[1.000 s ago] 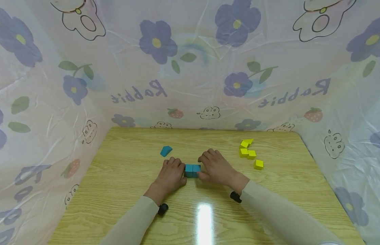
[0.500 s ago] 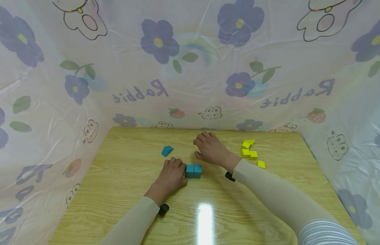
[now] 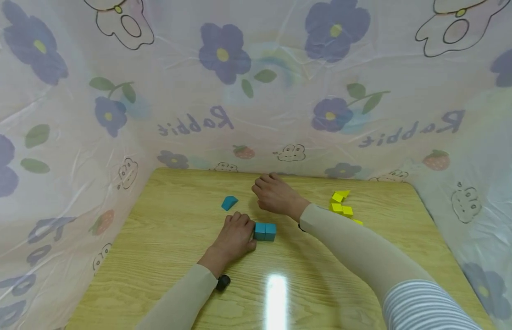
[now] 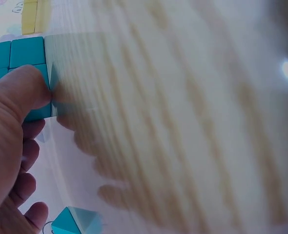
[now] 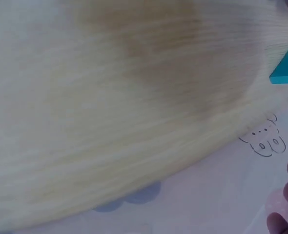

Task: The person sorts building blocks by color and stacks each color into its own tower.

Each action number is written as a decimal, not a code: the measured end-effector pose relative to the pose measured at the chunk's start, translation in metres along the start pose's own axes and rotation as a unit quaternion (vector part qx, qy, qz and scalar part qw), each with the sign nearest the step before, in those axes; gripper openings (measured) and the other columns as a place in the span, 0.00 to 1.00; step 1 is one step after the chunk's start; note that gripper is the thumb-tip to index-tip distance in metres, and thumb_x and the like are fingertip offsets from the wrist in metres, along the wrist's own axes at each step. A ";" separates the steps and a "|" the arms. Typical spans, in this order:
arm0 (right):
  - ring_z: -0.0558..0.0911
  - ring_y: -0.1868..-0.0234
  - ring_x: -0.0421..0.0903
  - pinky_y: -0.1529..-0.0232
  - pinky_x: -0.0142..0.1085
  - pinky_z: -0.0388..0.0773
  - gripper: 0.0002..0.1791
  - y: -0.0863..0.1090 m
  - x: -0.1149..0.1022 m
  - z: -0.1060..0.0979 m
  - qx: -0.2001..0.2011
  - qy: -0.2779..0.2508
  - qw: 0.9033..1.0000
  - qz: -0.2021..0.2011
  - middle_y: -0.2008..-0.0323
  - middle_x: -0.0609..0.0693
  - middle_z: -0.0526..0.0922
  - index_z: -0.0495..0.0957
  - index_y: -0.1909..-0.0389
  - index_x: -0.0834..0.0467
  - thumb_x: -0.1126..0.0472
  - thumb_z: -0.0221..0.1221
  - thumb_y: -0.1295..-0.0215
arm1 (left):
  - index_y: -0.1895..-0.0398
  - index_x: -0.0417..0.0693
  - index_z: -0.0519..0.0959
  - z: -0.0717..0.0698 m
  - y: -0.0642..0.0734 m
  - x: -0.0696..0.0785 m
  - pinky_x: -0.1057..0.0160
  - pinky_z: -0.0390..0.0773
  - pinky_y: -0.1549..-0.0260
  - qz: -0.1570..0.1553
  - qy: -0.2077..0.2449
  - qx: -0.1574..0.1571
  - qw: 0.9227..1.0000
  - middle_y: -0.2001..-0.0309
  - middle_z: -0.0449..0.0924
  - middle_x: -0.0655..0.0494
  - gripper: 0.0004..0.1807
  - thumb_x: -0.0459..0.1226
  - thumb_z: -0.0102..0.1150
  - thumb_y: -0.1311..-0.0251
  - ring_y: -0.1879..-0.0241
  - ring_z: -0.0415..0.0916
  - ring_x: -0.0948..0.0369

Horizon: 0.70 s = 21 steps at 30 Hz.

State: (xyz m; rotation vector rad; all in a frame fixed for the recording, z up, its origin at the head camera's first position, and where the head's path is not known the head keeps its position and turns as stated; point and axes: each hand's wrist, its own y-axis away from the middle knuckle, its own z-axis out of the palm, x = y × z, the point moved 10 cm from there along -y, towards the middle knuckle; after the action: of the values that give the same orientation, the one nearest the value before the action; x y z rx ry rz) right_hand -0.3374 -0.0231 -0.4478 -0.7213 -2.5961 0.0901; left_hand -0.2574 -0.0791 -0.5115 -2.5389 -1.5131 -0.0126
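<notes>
My left hand grips the left end of a small group of blue cubes on the table; in the left wrist view its thumb lies across the front of the cubes, which are stacked in two rows. Up and to the right of it, my right hand hangs over the back of the table with fingers loosely bent and nothing in them. A blue triangular block lies to its left, also visible as a blue wedge near the right hand's fingers.
Several yellow blocks, one of them pointed, lie at the back right, partly behind the right forearm. The wooden table ends at a patterned cloth wall behind and at both sides.
My right hand has let go of the blue cubes' right side and moved back and left toward the blue triangular block. My left hand has stayed at the cubes.
</notes>
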 end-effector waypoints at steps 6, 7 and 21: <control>0.69 0.59 0.49 0.54 0.42 0.64 0.10 -0.023 -0.009 0.002 -0.001 0.047 0.998 -0.037 0.61 0.48 0.76 0.76 0.58 0.54 0.51 0.55 0.22 | 0.57 0.49 0.81 0.000 0.000 -0.001 0.53 0.67 0.49 -0.003 0.001 -0.005 1.000 0.56 0.76 0.56 0.14 0.47 0.68 0.37 0.55 0.66 0.55; 0.68 0.59 0.49 0.54 0.42 0.63 0.10 -0.028 -0.011 0.002 -0.004 0.053 0.998 -0.042 0.61 0.48 0.76 0.76 0.58 0.54 0.51 0.53 0.21 | 0.56 0.49 0.82 0.000 0.000 -0.001 0.52 0.67 0.48 -0.003 0.001 -0.007 1.000 0.55 0.76 0.56 0.14 0.47 0.68 0.37 0.54 0.66 0.55; 0.69 0.54 0.47 0.50 0.40 0.66 0.14 -0.070 -0.039 0.011 -0.053 0.068 0.991 -0.099 0.52 0.46 0.78 0.76 0.50 0.52 0.51 0.43 0.14 | 0.52 0.48 0.82 0.005 0.000 -0.003 0.50 0.68 0.45 0.000 0.000 -0.011 1.000 0.51 0.78 0.56 0.16 0.47 0.66 0.36 0.49 0.68 0.54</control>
State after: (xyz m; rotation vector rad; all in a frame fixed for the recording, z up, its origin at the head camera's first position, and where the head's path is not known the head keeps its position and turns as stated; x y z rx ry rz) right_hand -0.3454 -0.1021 -0.4604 -0.4849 -2.5405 -0.1542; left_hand -0.2589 -0.0811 -0.5169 -2.5568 -1.5202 -0.0290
